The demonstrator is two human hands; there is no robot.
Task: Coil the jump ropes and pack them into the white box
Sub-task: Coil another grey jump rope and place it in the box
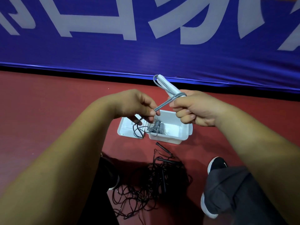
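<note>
At centre frame, above the red floor (48, 98), both hands work one grey jump rope (165, 104). The right hand (196, 109) is clenched around the rope's white handles (168, 88), which point up and to the left toward the blue banner (146, 54); several turns of grey cord are wound around the handles just above the fist. The left hand (136, 104) pinches the free run of the same cord between thumb and fingertips, and the cord runs taut from this pinch up to the wound turns. A loop of dark cord (138, 129) hangs below the left hand. Directly below the hands, the white box (177, 137) sits open on the floor, with its lid (125, 127) lying just beside it on the left. A coiled grey rope (156, 127) lies inside the box at its left end. Lower centre, a tangled pile of black jump ropes (154, 181) lies loose on the floor, between the person's shoes (217, 164). Black handles (164, 148) protrude from the upper edge of the pile, near the box.
</note>
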